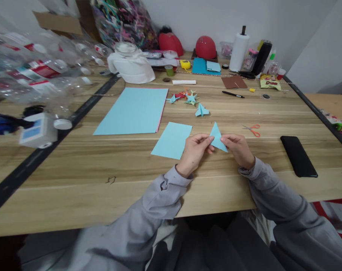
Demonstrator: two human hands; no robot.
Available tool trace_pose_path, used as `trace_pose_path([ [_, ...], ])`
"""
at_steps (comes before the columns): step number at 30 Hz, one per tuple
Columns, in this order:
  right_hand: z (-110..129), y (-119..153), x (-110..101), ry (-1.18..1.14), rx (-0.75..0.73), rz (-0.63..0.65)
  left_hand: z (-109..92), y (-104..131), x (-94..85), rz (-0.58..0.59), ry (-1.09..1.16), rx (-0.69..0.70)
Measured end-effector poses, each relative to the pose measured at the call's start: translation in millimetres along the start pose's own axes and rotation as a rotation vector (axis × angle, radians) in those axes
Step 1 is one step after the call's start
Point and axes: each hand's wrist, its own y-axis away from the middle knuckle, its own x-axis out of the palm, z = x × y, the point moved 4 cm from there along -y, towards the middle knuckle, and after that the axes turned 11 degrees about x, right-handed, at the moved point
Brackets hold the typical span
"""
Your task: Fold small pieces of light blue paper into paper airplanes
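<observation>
Between both hands is a small blue folded paper [217, 138], triangular, with one point facing away from me. My left hand [196, 150] pinches its left side between thumb and fingers. On the opposite edge, my right hand [238, 147] grips it in a similar pinch. A flat blue paper sheet [172, 140] lies beside my left hand, partly behind it. Past the hands stands a blue folded paper plane [202, 110]. Further back is a cluster of small folded paper figures [190, 98] in blue, red and green.
A stack of large blue paper [134, 111] lies left of centre. Orange-handled scissors [255, 130] and a black phone [298, 156] are on the right. A black pen [233, 94] and a brown paper [234, 82] lie farther back. Plastic bottles [46, 71] crowd the left side.
</observation>
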Motion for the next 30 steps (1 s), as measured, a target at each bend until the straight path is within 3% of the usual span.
trace_pose_path([
  [6,-4.6,-2.1,-0.5,0.049,0.055,-0.01,1.4,0.7,-2.5,-0.008,-0.115,0.056],
  [13,-12.4,1.2,4.3,0.226,0.142,0.147,0.1,-1.6,-4.6,-0.031,-0.083,0.13],
  [18,-15.8,0.8,6.3,0.233,0.138,0.179,-3.0,-1.1,-3.6,-0.015,-0.059,0.166],
  [27,-15.4,5.0,13.7,0.206,0.189,0.285,-10.1,0.0,-2.5,-0.035,-0.08,0.196],
  [30,-14.2,5.3,12.7,0.173,0.207,0.229,-10.2,-1.6,-4.9,-0.092,-0.023,0.123],
])
